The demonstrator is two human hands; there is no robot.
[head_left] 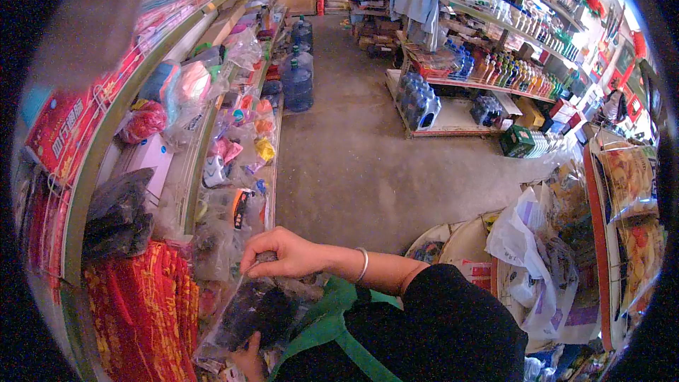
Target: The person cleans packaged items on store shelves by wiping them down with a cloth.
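My right hand, with a silver bracelet on the wrist, pinches the top edge of a clear plastic bag. Something black fills the bag, its exact kind unclear. At the bag's lower part is my left hand, partly hidden, its fingers gripping the plastic from below. Red and yellow patterned cloth lies just left of the bag. A black plastic bundle rests on the shelf above that cloth.
Shelves of bagged goods run along the left. Blue water jugs stand on the floor. A bottle rack is at the right back. White plastic bags hang at the right, near a red-edged shelf.
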